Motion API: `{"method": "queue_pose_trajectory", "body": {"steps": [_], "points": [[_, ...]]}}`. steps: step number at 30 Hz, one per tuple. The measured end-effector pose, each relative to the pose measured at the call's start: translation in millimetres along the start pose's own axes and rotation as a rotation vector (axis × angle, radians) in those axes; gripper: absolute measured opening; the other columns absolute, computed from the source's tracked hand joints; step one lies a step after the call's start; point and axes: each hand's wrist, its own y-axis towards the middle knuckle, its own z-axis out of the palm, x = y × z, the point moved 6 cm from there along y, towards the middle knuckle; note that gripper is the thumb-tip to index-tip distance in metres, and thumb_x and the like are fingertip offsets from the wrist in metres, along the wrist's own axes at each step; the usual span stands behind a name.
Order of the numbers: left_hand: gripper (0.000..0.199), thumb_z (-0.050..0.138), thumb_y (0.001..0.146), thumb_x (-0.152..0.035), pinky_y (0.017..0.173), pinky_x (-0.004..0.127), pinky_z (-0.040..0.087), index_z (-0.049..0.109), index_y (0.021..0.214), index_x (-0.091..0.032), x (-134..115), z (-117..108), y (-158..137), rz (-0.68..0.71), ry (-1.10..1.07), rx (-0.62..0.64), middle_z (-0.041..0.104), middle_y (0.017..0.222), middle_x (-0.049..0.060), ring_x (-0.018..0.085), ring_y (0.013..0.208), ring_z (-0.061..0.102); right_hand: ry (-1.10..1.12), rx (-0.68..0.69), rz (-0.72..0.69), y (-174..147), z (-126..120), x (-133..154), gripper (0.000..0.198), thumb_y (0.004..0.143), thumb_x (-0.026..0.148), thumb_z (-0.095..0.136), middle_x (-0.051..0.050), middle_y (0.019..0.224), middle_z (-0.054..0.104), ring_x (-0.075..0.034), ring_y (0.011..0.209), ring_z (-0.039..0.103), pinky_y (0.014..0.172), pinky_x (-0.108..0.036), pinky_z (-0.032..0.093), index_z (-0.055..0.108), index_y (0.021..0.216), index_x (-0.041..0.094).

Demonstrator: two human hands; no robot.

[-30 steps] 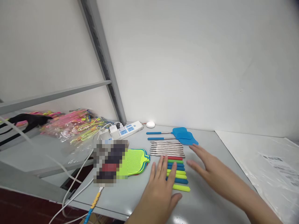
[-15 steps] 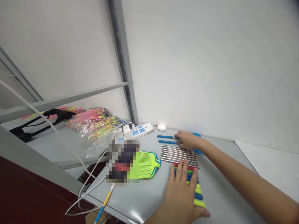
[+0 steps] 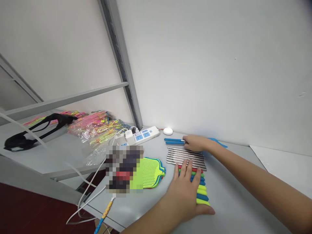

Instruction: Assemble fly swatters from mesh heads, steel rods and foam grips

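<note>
At the back of the table, my right hand (image 3: 195,143) is closed round the metal shafts of two fly swatters with blue handles (image 3: 173,141). A blue swatter head (image 3: 218,141) shows past my right wrist. My left hand (image 3: 184,191) lies with spread fingers over a row of coloured handle grips (image 3: 201,188) in red, green, blue and yellow-green, partly hiding them. Several silver metal rods (image 3: 185,156) lie side by side between my hands. To the left, a stack of perforated swatter heads (image 3: 151,172) has a yellow-green one on top.
A white power strip (image 3: 146,135) with plugs and a white oval object (image 3: 168,131) lie along the wall. A blurred-out dark object (image 3: 125,170) covers part of the swatter heads. Bagged colourful cords (image 3: 97,126) and a black strap (image 3: 48,126) lie on the left shelf. White cables (image 3: 79,201) hang off the edge.
The two blue handles have come closer together in my right hand, and the blue head has turned and reaches further right. My left hand stays spread over the grips. The view has shifted slightly.
</note>
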Motion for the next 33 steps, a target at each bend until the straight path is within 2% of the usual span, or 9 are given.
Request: {"method": "queue_pose_trajectory", "body": {"steps": [3,6,9,15,19,25,33], "points": [[0.096,0.035,0.083,-0.078,0.117,0.061,0.007,0.014,0.156,-0.019,5,-1,7,-0.003,0.03,-0.002,0.003,0.163,0.013,0.039,0.148,-0.001,0.055,-0.037,-0.02,-2,-9,-1,0.033,0.094,0.036,0.058,-0.009,0.122,0.06,-0.021,0.101,0.062,0.085,-0.042,0.054,0.058,0.122,0.018],[0.097,0.035,0.083,-0.078,0.116,0.061,0.007,0.012,0.156,-0.019,9,-1,14,-0.003,0.041,0.002,0.005,0.163,0.014,0.039,0.148,-0.002,0.105,-0.09,-0.049,-6,-16,0,0.023,0.095,0.033,0.053,-0.007,0.105,0.065,-0.017,0.087,0.062,0.076,-0.033,0.052,0.06,0.111,0.018],[0.097,0.033,0.083,-0.079,0.116,0.061,0.006,0.012,0.156,-0.017,10,-1,17,0.005,0.019,0.001,0.006,0.162,0.017,0.039,0.148,-0.002,0.151,-0.126,-0.072,-12,-19,1,0.014,0.092,0.027,0.049,-0.005,0.09,0.066,-0.016,0.076,0.058,0.065,-0.026,0.044,0.058,0.099,0.019],[0.097,0.031,0.083,-0.079,0.116,0.061,0.004,0.014,0.156,-0.017,10,-2,16,0.014,-0.006,-0.024,0.01,0.162,0.017,0.038,0.148,-0.003,0.208,-0.13,-0.094,-23,-17,1,0.01,0.088,0.03,0.048,-0.004,0.084,0.065,-0.017,0.071,0.056,0.058,-0.025,0.037,0.052,0.091,0.021],[0.098,0.03,0.084,-0.079,0.116,0.061,0.004,0.014,0.156,-0.016,10,-1,16,0.02,0.006,-0.031,0.008,0.162,0.018,0.038,0.148,-0.006,0.218,-0.129,-0.101,-28,-17,2,0.005,0.087,0.026,0.048,-0.003,0.083,0.064,-0.016,0.068,0.054,0.056,-0.024,0.035,0.049,0.088,0.022],[0.097,0.031,0.084,-0.078,0.116,0.061,0.003,0.012,0.156,-0.016,12,1,16,0.031,0.04,-0.035,0.006,0.162,0.018,0.037,0.148,-0.009,0.207,-0.122,-0.095,-34,-17,2,0.002,0.085,0.024,0.048,-0.001,0.08,0.062,-0.015,0.064,0.05,0.054,-0.024,0.033,0.048,0.086,0.022],[0.096,0.035,0.083,-0.078,0.115,0.065,0.0,0.015,0.156,-0.018,6,-4,15,0.067,0.095,-0.096,0.012,0.161,0.019,0.038,0.148,-0.004,0.17,-0.156,-0.078,-42,-24,2,0.005,0.088,0.026,0.047,-0.002,0.08,0.062,-0.016,0.064,0.052,0.056,-0.025,0.035,0.047,0.091,0.023]]}}
